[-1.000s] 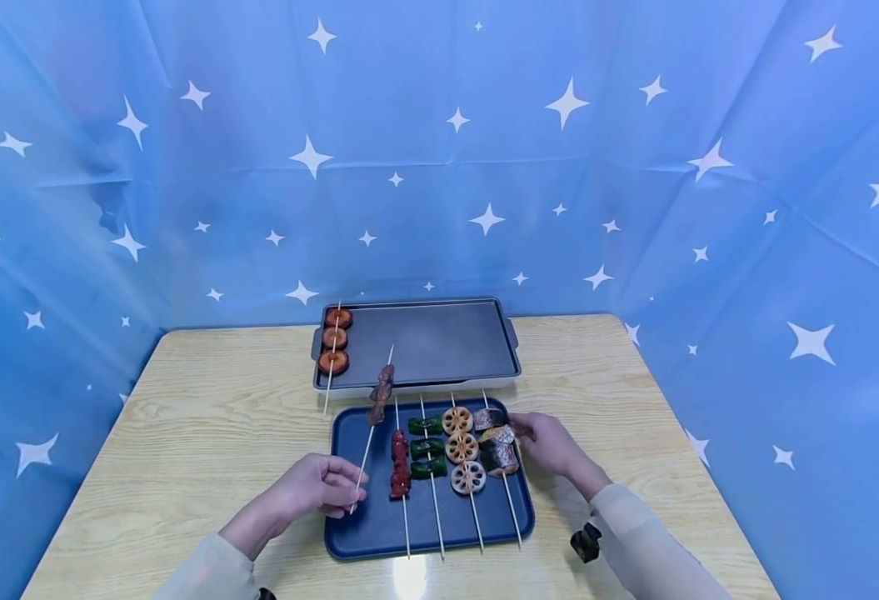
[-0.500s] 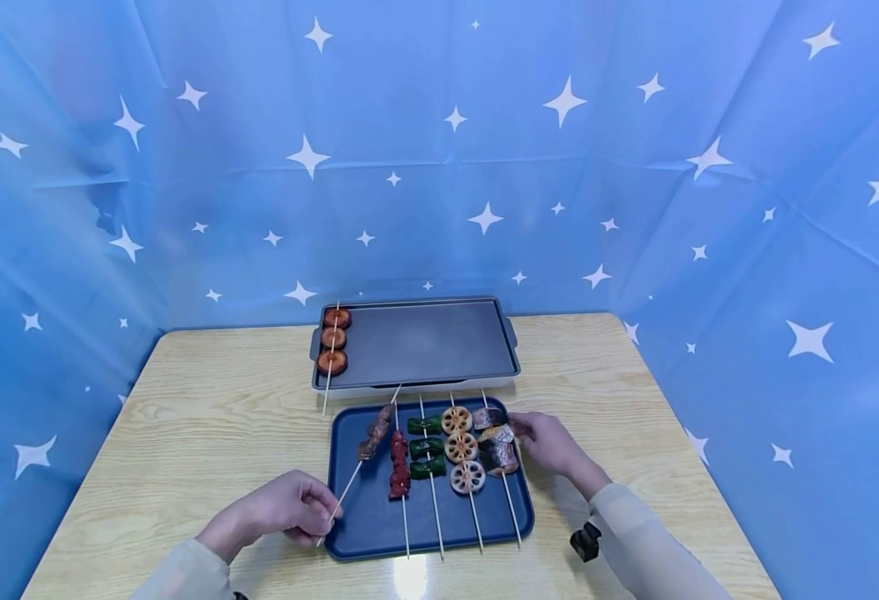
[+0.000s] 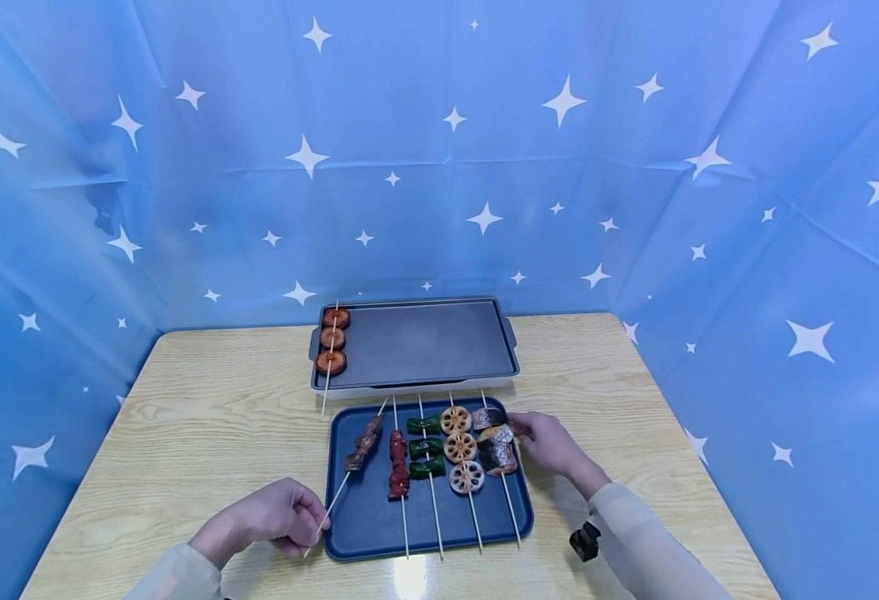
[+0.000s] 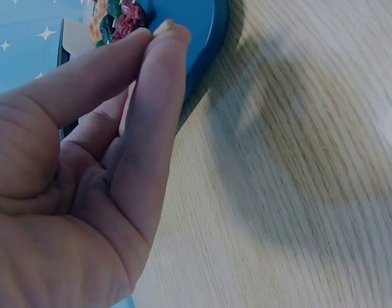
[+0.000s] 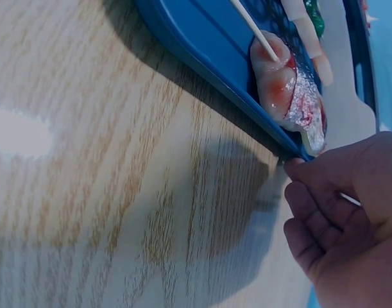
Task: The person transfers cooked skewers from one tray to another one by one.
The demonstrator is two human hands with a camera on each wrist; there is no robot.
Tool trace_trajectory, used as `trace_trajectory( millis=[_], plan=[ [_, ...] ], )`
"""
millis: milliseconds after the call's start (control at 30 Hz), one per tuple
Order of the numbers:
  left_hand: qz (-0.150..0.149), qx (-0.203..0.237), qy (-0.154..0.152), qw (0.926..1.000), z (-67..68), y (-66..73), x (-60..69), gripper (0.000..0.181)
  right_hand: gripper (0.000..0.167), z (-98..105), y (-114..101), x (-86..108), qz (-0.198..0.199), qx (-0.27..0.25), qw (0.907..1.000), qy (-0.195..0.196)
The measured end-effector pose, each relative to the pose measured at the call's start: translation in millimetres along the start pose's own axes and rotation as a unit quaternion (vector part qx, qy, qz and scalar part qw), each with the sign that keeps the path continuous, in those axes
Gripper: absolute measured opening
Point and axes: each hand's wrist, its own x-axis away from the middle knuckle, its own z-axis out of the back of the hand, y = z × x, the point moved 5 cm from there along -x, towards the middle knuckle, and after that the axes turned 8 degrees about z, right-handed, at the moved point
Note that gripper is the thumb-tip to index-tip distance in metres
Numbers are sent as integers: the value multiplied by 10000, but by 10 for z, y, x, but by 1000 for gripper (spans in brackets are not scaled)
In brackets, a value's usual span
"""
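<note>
Between thumb and fingers, my left hand [image 3: 274, 518] pinches the bare stick end of a brown meat skewer [image 3: 364, 443], just outside the left rim of a blue tray [image 3: 364, 533]. The meat slants over the tray's left part. In the left wrist view, only the stick's tip [image 4: 162, 27] shows at the left hand's fingertips. My right hand [image 3: 551, 446] grips the tray's rim at its far right corner, beside a fish skewer [image 3: 497, 454]. Also lying on the tray are a red meat skewer [image 3: 398, 467], a green pepper skewer [image 3: 427, 447] and a lotus root skewer [image 3: 461, 447].
Behind the tray stands a dark rectangular griddle [image 3: 424, 342] with side handles. A mushroom skewer [image 3: 332, 339] lies along its left edge, the stick overhanging the front. Wooden tabletop [image 3: 184, 417] surrounds both, with a starry blue cloth [image 3: 409, 233] behind.
My left hand has drawn the brown meat skewer back and left, from in front of the griddle to over the tray's left part. The right hand stays at the tray's corner.
</note>
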Motion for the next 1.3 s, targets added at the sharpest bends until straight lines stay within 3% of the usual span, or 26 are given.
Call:
trace_trajectory(
  millis=[300, 633, 867, 1300],
  plan=[
    [93, 6, 197, 9998, -68, 59, -61, 19, 40, 10, 10, -1, -28, 11, 10000, -4],
    [-3, 74, 369, 9993, -295, 148, -208, 8, 42, 19, -2, 3, -91, -31, 10000, -13],
    [146, 83, 291, 9994, -420, 199, -317, 16, 41, 14, -16, 10, -184, -94, 9998, -45],
    [-75, -184, 492, 9986, -536, 230, -418, 17, 42, 5, -18, 12, -165, -94, 9998, -47]
  ],
)
